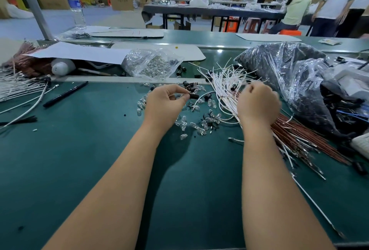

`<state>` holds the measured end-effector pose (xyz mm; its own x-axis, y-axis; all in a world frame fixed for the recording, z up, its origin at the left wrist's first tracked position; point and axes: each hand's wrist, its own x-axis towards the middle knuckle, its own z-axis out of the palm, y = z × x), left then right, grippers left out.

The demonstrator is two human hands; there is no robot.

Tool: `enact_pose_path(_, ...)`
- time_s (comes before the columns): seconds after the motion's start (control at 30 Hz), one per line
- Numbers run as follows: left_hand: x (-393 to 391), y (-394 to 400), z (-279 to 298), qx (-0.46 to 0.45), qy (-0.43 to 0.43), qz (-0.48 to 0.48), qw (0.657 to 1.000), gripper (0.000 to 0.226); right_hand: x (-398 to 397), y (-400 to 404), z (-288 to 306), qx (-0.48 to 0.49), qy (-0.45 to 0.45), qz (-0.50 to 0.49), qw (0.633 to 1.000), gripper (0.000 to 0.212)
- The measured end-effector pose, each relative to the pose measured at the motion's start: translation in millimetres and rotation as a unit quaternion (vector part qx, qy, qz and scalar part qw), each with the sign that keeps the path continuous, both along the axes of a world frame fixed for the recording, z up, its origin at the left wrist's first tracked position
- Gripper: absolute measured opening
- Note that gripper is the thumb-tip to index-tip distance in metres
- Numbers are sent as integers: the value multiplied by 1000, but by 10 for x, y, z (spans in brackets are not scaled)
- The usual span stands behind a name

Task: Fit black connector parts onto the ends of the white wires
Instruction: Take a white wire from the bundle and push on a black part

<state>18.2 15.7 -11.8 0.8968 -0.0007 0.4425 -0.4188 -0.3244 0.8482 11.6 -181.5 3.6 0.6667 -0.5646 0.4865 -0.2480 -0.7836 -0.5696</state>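
The left hand [164,101] pinches a black connector [193,95] between thumb and curled fingers, holding it just above the green table [79,160]. The right hand [257,103] is curled into a loose fist over the white wires [225,82], its back to the camera, so I cannot tell whether its fingers grip a wire or nothing. Those wires fan out in a bundle just beside and beyond the right hand, some with small black parts already on their ends, and they run back under the wrist into a sheaf of brown wires [295,136] lying to the right. Between the two hands, clear bulbs [199,128] lie scattered on the table (mixed with a few loose black connectors and tiny black bits). Beyond the left hand sits a clear bag [151,64] of more bulbs. To the right, a large crumpled plastic bag [289,74] holds a dark mass of parts. Well to the left lie a black pen [65,94] and another spread of white wires at the table's edge, near a white sheet [79,53] of paper.
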Motion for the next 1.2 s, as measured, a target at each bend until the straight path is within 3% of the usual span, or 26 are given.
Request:
enact_pose_path(0.1, 24, -4, -17, 18, -1, 9, 1000, 9, -64, -98, -35, 6, 150, -79, 985, 30)
enact_pose_path(0.2, 34, -6, -31, 22, -1, 11, 1000, 9, -58, -112, -41, 20, 183, -73, 980, 30)
enact_pose_path(0.43, 35, 13, -11, 29, -5, 14, 999, 5, -35, -100, -62, 49, 116, -99, 987, 25)
enact_pose_path(0.73, 40, 24, 15, 20, -30, 42, 998, 7, -48, -67, 12, 49, -61, -130, 988, 25)
enact_pose_path(0.87, 47, 18, 14, -23, -1, 43, 999, 6, -17, 86, 98, 55, -185, 6, 981, 19)
enact_pose_path(1.03, 76, 101, 21, -72, 33, 42, 996, 8, 25, 512, 10, 10, -123, 186, 975, 28)
enact_pose_path(1.2, 99, 184, 24, -94, 43, 46, 994, 8, 20, 567, -32, 57, -80, 201, 975, 19)
